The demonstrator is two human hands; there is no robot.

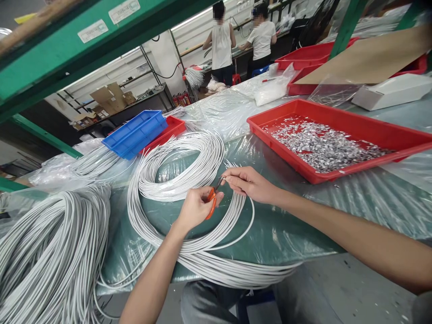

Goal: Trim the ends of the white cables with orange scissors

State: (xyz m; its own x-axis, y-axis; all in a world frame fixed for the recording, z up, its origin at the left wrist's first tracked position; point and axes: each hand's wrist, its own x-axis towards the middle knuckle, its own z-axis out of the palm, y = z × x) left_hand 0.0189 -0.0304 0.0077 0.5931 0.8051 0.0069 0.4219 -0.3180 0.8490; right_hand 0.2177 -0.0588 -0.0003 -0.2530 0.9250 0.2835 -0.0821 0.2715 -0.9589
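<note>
The left hand [196, 208] has its fingers curled round an orange-handled tool [212, 208], its tip pointing to the right hand [251, 183], whose thumb and fingers pinch the end of a white cable [252, 220]. That cable loops down below the right fingers towards a ring of cables [143, 229] lying under both hands on the worktop [276, 243].

The work looks partway along: one cable is at the tool, while a coil [212, 157] beyond the left fingers and a bundle [62, 243] farther left hold many more; which are finished cannot be told. Beyond the right fingers, a red tray [280, 147] holds many small silver pieces [324, 146].

The fingertips mostly cover the meeting point; the tool perhaps touches the cable end. The bundle is cut off at the left edge.
</note>
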